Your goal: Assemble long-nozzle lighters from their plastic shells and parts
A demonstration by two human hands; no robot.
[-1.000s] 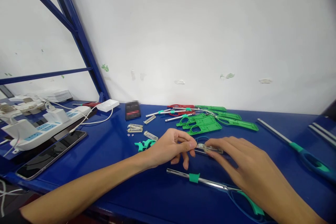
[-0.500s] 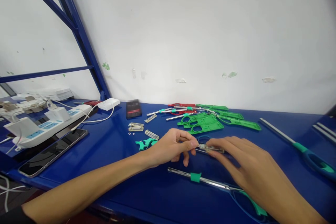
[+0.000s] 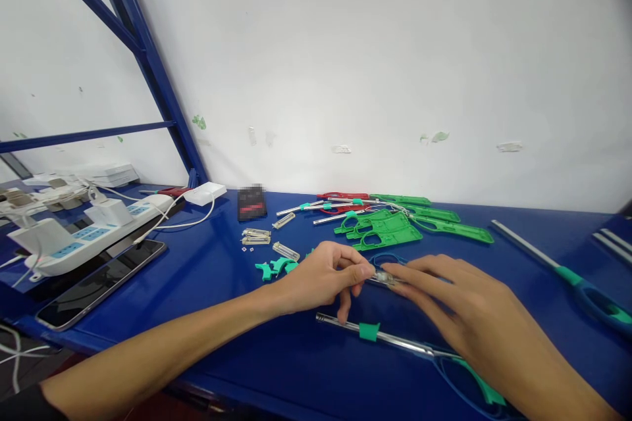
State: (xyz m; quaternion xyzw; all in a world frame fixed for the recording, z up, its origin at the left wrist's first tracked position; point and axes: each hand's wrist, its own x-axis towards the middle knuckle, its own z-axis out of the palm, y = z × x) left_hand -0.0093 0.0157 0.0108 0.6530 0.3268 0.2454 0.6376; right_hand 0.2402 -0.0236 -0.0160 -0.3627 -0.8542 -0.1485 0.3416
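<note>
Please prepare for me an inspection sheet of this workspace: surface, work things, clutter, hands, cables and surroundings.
Surface: blue table; spills: nothing seen.
Work things: small clear part between the hands; teal pieces, green shells, metal tube lie around.
Clutter: phone, power strip, dark packet.
Hands: left hand and right hand both pinch the small clear part.
Cables: white cable beside the power strip.
Surroundings: marked white wall; blue frame, left.
</note>
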